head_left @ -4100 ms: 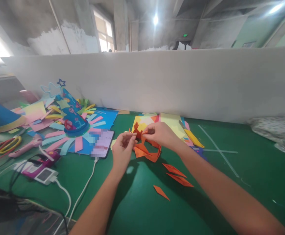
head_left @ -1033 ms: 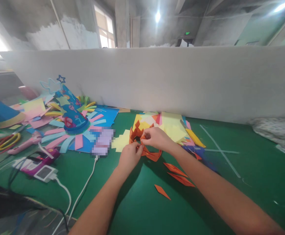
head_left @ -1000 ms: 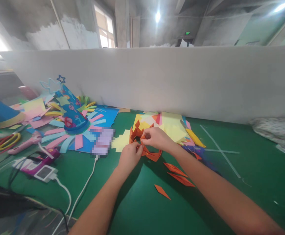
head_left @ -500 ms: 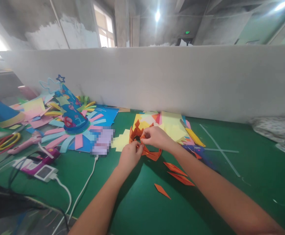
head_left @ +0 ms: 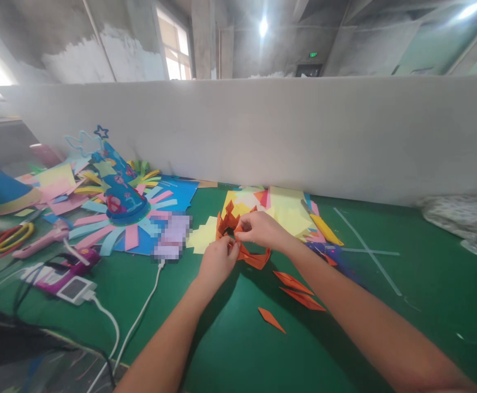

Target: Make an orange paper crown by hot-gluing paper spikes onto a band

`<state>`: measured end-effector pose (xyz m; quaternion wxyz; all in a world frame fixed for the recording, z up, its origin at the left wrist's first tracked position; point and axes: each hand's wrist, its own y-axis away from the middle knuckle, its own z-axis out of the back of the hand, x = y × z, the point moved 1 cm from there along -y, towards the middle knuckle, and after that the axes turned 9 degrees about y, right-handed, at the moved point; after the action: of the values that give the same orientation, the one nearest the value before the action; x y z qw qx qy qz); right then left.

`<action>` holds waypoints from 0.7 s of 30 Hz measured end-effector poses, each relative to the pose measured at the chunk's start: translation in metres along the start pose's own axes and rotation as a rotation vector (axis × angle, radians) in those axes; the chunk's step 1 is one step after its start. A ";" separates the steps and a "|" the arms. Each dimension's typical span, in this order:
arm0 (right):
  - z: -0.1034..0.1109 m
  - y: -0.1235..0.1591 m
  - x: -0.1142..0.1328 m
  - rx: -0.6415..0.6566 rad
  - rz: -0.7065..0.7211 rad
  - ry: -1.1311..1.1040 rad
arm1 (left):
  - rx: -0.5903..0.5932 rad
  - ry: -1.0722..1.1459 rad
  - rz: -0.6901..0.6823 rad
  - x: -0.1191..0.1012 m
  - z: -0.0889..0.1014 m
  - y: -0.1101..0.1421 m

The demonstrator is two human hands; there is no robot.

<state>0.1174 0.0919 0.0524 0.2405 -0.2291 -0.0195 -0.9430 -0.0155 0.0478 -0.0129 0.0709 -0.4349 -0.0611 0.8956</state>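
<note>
The left hand (head_left: 219, 256) and right hand (head_left: 261, 228) pinch 1 orange ring (head_left: 257, 258) of crisply folded paper, its spiky peaks (head_left: 230, 215) rising just beyond the grip. Nearer the wearer and right of the grip lie 3 slender paper diamonds (head_left: 272, 320). Beyond the right wrist rests 1 yellow-handled tool (head_left: 326, 229).

yellow cutter (head_left: 327, 230), white cable (head_left: 142, 313)

Left hand (head_left: 217, 263) and right hand (head_left: 264, 229) pinch close together.
</note>
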 end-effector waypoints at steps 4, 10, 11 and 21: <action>0.000 0.000 -0.002 0.014 -0.002 -0.023 | 0.003 0.006 0.003 0.001 -0.001 0.000; -0.001 0.000 -0.003 0.017 -0.022 -0.006 | 0.007 0.008 0.000 -0.003 0.002 0.001; -0.001 0.000 -0.003 0.010 -0.025 0.004 | 0.011 0.009 0.001 -0.004 0.003 0.001; -0.004 0.000 -0.005 -0.023 -0.003 -0.006 | 0.033 0.042 0.009 -0.002 0.002 0.001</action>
<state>0.1202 0.0937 0.0467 0.2362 -0.2347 -0.0099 -0.9429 -0.0160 0.0462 -0.0098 0.0755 -0.4527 -0.0429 0.8874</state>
